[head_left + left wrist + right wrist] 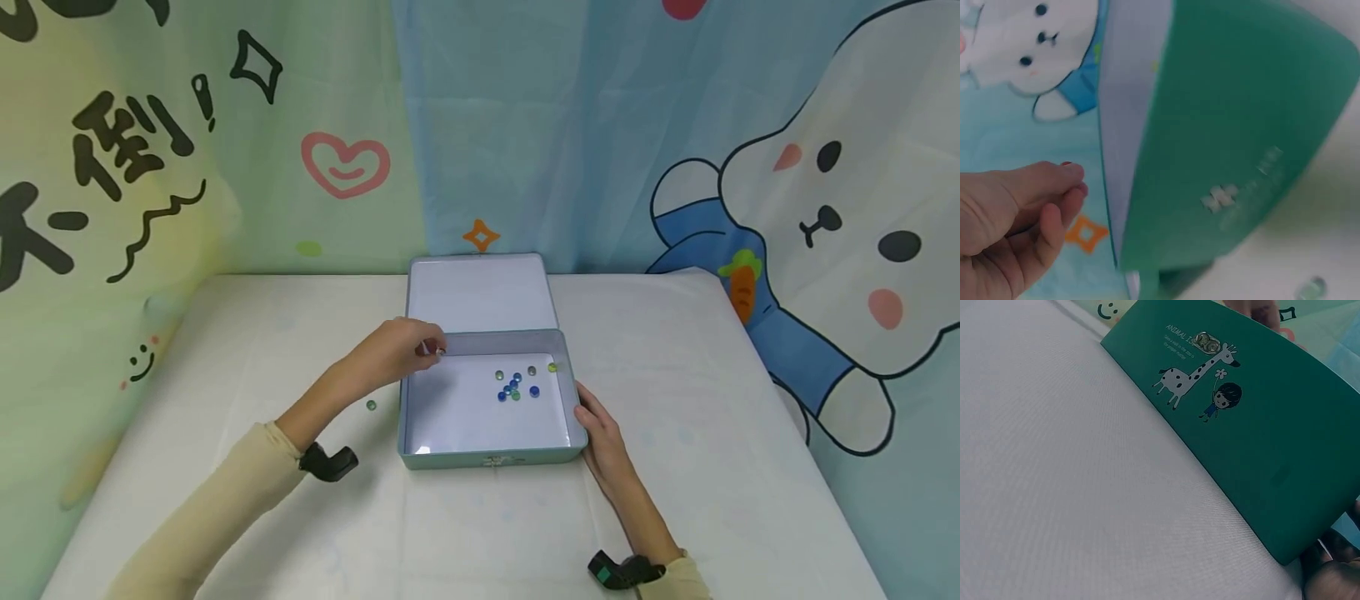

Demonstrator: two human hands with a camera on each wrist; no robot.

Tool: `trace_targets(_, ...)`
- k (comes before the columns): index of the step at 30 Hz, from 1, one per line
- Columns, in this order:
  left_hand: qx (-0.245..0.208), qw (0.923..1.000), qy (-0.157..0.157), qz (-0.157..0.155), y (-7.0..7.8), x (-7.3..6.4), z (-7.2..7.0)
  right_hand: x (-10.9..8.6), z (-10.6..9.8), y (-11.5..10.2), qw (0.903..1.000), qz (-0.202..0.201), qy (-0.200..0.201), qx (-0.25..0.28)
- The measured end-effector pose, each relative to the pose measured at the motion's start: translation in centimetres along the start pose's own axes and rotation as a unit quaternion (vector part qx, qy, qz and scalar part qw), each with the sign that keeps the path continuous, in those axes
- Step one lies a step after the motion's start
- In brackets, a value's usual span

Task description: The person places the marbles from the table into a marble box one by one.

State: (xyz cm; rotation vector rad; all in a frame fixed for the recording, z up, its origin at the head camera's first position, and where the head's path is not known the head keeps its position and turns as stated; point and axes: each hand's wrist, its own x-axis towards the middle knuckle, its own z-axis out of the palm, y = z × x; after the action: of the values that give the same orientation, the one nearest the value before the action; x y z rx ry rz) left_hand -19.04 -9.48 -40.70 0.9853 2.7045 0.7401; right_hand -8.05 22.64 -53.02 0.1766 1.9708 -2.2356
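A green tin box (491,457) lies with its lid (480,292) raised at the back. Several glass marbles, blue (534,391), green (515,395) and clear (532,371), are scattered in its right half. My left hand (408,343) is over the box's back left corner, thumb and fingertips pinching a small marble (441,351), mostly hidden by them. In the left wrist view the left hand (1029,215) is beside the box's green wall (1229,125). My right hand (606,437) holds the box's right side; its fingers (1335,575) show at a box corner.
One green marble (371,405) lies on the white tablecloth (300,358), left of the box. A printed curtain (487,125) hangs behind the table. The box front carries a giraffe picture (1179,381) and a metal clasp (1207,344).
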Motion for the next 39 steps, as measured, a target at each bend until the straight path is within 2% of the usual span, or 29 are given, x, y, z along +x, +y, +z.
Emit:
trace_targets(3, 0.007, 0.9995, -0.031, 0.008, 0.6, 1.8, 0.1, 0.0, 0.1, 0.2, 1.0000, 0.001, -0.006, -0.004)
trace_targets(8, -0.009, 0.9989, -0.038, 0.026, 1.0, 4.0, 0.3, 0.0, 0.1, 0.4, 0.9999, 0.003, -0.009, -0.010)
trace_targets(11, -0.005, 0.9979, -0.060, 0.024, 0.8, 4.8, 1.1, -0.1, 0.1, 0.3, 0.9999, 0.006, -0.008, -0.013)
trace_targets(15, 0.002, 0.9945, -0.105, 0.011, 0.7, 5.7, 2.2, -0.2, 0.0, 0.2, 0.9997, 0.002, -0.010, -0.024)
trace_targets(20, -0.008, 0.9928, -0.119, 0.009, 0.9, 6.8, 3.3, -0.2, -0.2, 0.2, 0.9997, 0.005, -0.003, -0.024)
trace_targets(23, -0.021, 0.9911, -0.131, -0.005, 1.1, 7.2, 4.0, -0.3, -0.2, 0.4, 0.9998, 0.010, -0.002, -0.016)
trace_targets(29, -0.045, 0.9799, -0.190, -0.040, 0.8, 6.9, 5.4, -0.4, -0.1, 0.7, 0.9998, 0.008, -0.006, -0.015)
trace_targets(36, -0.015, 0.9689, -0.238, -0.066, 0.4, 7.2, 6.2, -0.1, -0.4, 0.6, 0.9998, -0.006, 0.000, -0.019)
trace_targets(39, -0.017, 0.9653, -0.251, -0.071, 0.2, 7.3, 6.5, 0.0, -0.5, 0.6, 0.9998, -0.009, -0.002, -0.019)
